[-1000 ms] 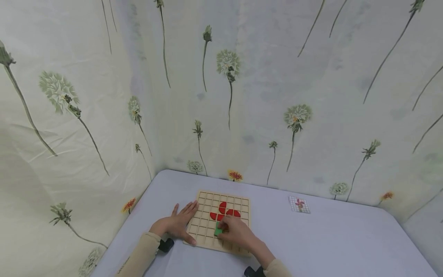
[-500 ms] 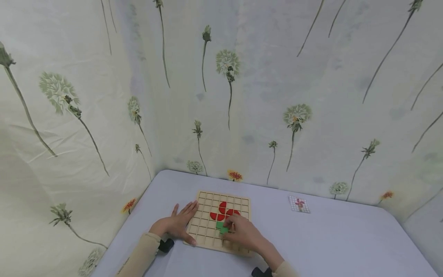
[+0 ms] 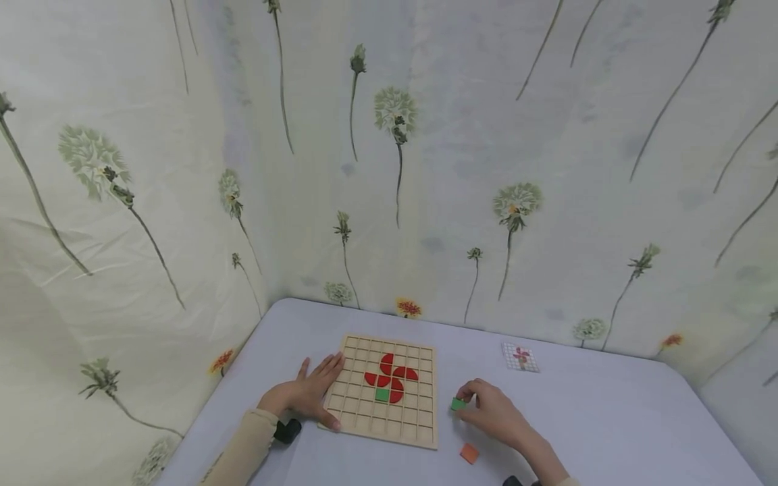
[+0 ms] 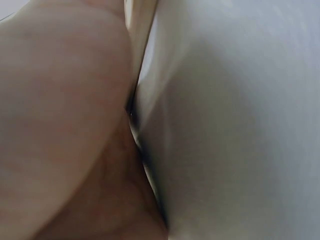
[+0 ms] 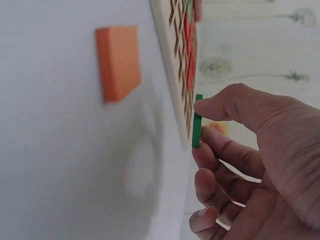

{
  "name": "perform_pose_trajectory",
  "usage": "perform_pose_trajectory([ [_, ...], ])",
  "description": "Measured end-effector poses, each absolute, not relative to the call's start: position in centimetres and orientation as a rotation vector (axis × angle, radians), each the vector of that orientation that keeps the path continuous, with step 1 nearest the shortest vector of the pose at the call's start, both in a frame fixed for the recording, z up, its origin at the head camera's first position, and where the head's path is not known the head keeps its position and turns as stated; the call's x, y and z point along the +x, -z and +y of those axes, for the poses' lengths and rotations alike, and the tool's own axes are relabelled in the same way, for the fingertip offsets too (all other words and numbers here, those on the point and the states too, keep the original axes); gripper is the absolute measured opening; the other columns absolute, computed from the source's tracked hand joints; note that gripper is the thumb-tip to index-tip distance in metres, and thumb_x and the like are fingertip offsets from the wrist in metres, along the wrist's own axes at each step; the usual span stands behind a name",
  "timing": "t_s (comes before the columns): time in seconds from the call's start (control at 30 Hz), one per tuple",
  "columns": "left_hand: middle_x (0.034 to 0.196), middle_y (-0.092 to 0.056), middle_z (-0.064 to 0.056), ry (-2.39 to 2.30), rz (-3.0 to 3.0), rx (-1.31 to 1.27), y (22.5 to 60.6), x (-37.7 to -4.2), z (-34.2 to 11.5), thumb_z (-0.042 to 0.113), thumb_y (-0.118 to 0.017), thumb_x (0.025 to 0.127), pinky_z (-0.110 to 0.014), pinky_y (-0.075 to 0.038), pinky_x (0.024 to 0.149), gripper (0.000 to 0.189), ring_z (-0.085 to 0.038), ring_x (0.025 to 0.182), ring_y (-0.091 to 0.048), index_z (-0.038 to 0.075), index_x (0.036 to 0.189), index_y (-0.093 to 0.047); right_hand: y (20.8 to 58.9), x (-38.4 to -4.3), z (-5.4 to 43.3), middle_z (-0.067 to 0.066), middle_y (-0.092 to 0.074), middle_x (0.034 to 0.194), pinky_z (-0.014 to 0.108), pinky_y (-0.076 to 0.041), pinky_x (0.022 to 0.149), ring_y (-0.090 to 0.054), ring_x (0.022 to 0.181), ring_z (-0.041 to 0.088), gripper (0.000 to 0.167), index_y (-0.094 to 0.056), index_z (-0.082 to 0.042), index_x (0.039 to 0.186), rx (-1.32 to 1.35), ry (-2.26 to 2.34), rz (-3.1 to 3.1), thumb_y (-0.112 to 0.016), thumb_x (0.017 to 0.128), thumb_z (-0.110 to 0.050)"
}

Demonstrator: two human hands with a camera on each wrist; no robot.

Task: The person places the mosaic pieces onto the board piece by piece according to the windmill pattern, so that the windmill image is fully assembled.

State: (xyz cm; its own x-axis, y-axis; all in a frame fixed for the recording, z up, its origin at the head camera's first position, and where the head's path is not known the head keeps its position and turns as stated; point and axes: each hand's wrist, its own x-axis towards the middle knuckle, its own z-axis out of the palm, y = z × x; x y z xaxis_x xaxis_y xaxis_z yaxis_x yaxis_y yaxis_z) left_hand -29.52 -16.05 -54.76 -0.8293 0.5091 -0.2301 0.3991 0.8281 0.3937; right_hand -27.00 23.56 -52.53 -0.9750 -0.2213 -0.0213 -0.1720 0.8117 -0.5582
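My left hand (image 3: 306, 395) lies with spread, straight fingers along the left edge of a wooden grid board (image 3: 406, 428). Several red quarter-round tiles (image 3: 387, 364) form a pinwheel on the board, and a green square tile (image 3: 381, 394) sits just below them. To the right of the board, my right hand (image 3: 495, 413) pinches another green tile (image 5: 197, 125) between thumb and fingers, which the right wrist view shows edge-on. An orange tile (image 3: 469, 453) is on the table below that hand. The left wrist view is mostly filled by skin and blurred cloth.
A small card (image 3: 520, 357) printed with a grid and a pinwheel picture lies farther back on the right. Pale cloth covers the table (image 3: 583, 418). Behind it hangs a flower-printed curtain (image 3: 450, 169).
My right hand has moved off the board to the right with one green tile, while the other green tile stays on the grid. The orange tile has come into view. My left hand keeps its place.
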Motion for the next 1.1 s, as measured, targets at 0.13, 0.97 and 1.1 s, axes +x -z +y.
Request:
perform_pose_trajectory([
  [0.13,0.164,0.006,-0.008,-0.487,2.686,0.697,54.8,-29.4,-16.0,0.069,-0.076,0.063,-0.064,0.010,0.114,0.134,-0.030,0.151,0.006,0.010,0.156,0.001,53.1,-26.8,24.6,-0.005,-0.061,0.087,0.022,-0.041,0.056,-0.048,0.069,0.011,0.021,-0.067,-0.017,0.091,-0.307,0.903,2.920,-0.080,0.076,-0.021],
  [0.97,0.164,0.006,-0.006,-0.491,2.682,0.664,55.2,-29.7,-16.1,0.070,-0.076,0.061,-0.063,0.011,0.115,0.135,-0.028,0.151,0.006,0.012,0.156,0.001,49.8,-24.8,25.4,-0.001,-0.058,0.096,0.025,-0.040,0.061,-0.048,0.081,0.014,0.038,-0.056,-0.016,0.104,-0.274,0.876,2.944,-0.080,0.077,-0.028],
  [1.1,0.164,0.006,-0.006,-0.492,2.690,0.671,55.4,-29.9,-16.1,0.070,-0.076,0.062,-0.063,0.011,0.115,0.135,-0.028,0.151,0.006,0.012,0.156,0.001,50.4,-23.8,25.3,-0.001,-0.055,0.096,0.023,-0.040,0.061,-0.048,0.082,0.015,0.040,-0.055,-0.014,0.101,-0.342,0.908,2.889,-0.082,0.075,-0.028],
])
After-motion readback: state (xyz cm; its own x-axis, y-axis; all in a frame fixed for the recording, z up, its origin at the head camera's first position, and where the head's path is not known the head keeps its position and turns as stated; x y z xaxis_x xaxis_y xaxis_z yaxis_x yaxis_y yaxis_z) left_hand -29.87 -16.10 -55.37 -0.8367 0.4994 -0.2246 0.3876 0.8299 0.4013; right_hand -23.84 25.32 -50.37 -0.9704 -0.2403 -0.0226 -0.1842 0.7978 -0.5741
